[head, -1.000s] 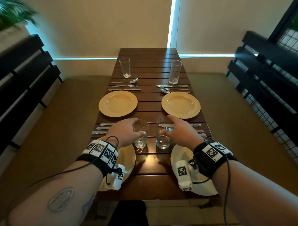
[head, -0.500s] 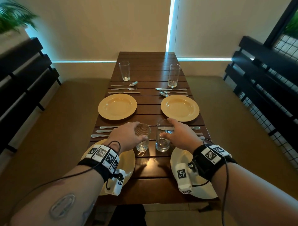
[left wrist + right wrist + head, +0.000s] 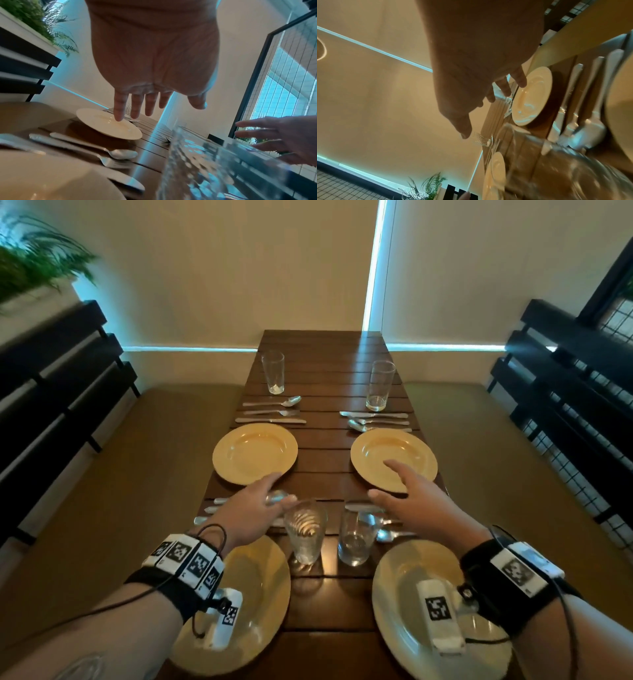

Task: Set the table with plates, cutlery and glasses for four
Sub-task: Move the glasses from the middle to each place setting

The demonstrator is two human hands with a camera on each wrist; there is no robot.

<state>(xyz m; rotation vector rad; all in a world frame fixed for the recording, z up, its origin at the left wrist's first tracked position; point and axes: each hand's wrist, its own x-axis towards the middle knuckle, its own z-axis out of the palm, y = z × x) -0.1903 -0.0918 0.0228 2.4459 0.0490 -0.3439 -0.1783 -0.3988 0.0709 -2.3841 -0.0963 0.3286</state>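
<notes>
Two glasses stand side by side near the table's middle: a textured one [image 3: 306, 529] [image 3: 202, 166] on the left and a smooth one [image 3: 354, 537] on the right. My left hand [image 3: 255, 510] [image 3: 154, 86] hovers open just left of and beyond the textured glass, over the near-left cutlery [image 3: 209, 510]. With fingers spread, my right hand [image 3: 409, 501] [image 3: 484, 86] is off the smooth glass, above the near-right cutlery [image 3: 390, 535] and the edge of the far-right plate [image 3: 394, 460]. Neither hand holds anything. Near plates [image 3: 260, 594] [image 3: 400, 604] lie under my wrists.
The far-left plate [image 3: 255, 453] has cutlery [image 3: 270, 412] and a tall glass [image 3: 273, 373] beyond it. Cutlery [image 3: 375, 421] and a second tall glass [image 3: 380, 385] lie beyond the far-right plate. Cushioned benches [image 3: 113, 474] with dark slatted backs flank the wooden table [image 3: 325, 604].
Both hands have let go of the two near glasses and moved forward with fingers spread. The glasses stay standing on the table.
</notes>
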